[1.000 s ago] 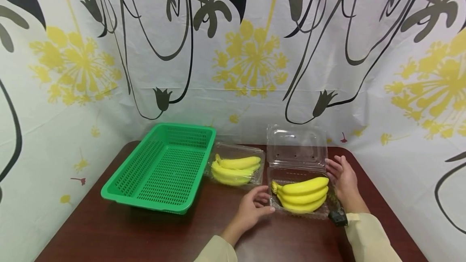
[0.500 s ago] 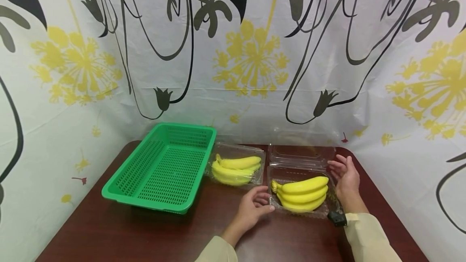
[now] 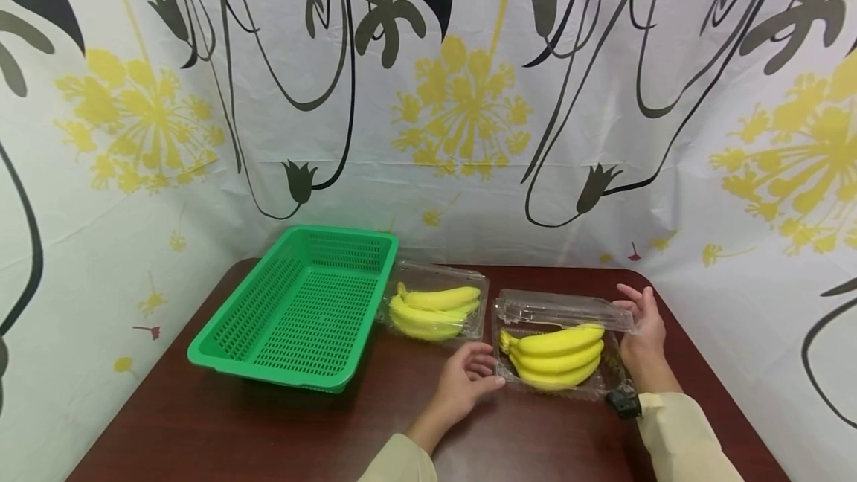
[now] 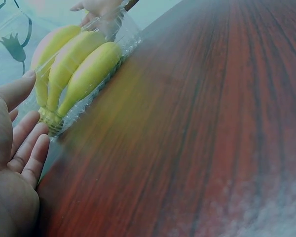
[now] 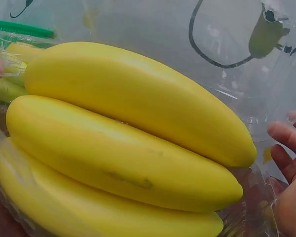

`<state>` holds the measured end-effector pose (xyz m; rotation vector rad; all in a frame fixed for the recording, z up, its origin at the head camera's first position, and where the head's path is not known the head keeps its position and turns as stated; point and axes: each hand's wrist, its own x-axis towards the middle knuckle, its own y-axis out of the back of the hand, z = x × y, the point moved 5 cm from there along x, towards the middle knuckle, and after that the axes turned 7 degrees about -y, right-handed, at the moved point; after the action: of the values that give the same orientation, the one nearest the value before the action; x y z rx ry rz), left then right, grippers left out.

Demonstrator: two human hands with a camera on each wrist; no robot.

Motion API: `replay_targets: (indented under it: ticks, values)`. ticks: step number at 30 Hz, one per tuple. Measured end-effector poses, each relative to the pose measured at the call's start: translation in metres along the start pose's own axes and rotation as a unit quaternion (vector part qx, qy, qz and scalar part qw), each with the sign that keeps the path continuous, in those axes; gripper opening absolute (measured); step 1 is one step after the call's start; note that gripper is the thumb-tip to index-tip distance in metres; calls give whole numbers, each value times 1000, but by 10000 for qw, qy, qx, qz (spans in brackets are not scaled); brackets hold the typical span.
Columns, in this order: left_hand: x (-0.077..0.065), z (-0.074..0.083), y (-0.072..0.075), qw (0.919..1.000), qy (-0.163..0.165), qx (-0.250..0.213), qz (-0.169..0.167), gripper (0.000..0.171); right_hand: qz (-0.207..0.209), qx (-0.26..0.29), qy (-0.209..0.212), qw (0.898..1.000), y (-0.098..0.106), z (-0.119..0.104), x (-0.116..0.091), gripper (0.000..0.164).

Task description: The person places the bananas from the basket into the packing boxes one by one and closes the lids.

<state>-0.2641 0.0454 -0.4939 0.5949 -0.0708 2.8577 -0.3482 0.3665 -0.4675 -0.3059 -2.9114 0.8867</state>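
Note:
A clear plastic clamshell box (image 3: 612, 385) with a bunch of yellow bananas (image 3: 556, 359) inside stands at the right of the table. Its hinged lid (image 3: 569, 311) is raised and leans forward over the back of the bananas. My left hand (image 3: 462, 381) rests at the box's left side, thumb by the front corner and fingers loosely bent. In the left wrist view its fingers (image 4: 32, 148) lie close to the bananas' stem end. My right hand (image 3: 643, 333) is at the box's back right, fingers fairly straight against the lid's right edge.
A second clear clamshell box (image 3: 485, 311) with bananas (image 3: 431, 315) stands to the left, its lid down. Beside it is a green plastic basket (image 3: 288, 374) with slotted walls. A patterned cloth (image 3: 462, 207) hangs behind the dark red table (image 3: 281, 430).
The box lid, upright against the cloth a second ago, dips back in the middle frame and now tilts forward over the bananas. My right hand shifts slightly right; my left stays put.

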Motion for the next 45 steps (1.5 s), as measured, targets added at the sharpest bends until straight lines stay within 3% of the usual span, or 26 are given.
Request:
replay_targets:
  ticks: [3,7,10,16,22,29,34,38,45]
  values:
    - [1,-9,-1,9999,93,51,30,40,-209,-45,-67,9997,-1,-2,-4,43]
    - [1,-15,-1,9998,190,69,86,35,-255,-772,-93,9966,-3,-5,-11,42]
    - [0,-7,0,9998,150,-20,120,35,-331,-1217,-65,9920,-3,-8,-15,42]
    - [-4,10,1,9998,-9,-187,25,48,-292,-1419,-245,9891,5,-6,-18,38]
    - [-5,18,2,9997,89,-167,-182,63,-160,-1810,-420,9825,14,-3,-29,21]
    - [1,-8,-7,9993,361,-75,90,53,167,-2931,-928,9514,23,-3,-49,17]
    - [5,-10,-13,9959,662,-414,462,43,164,-3171,-1008,9429,24,0,-57,14]
    - [9,-8,-19,9898,852,-852,764,43,153,-3532,-935,9308,24,1,-61,25]
    - [14,-7,-25,9763,1095,-1400,1236,47,-201,-4329,-864,8971,18,-1,-62,47]
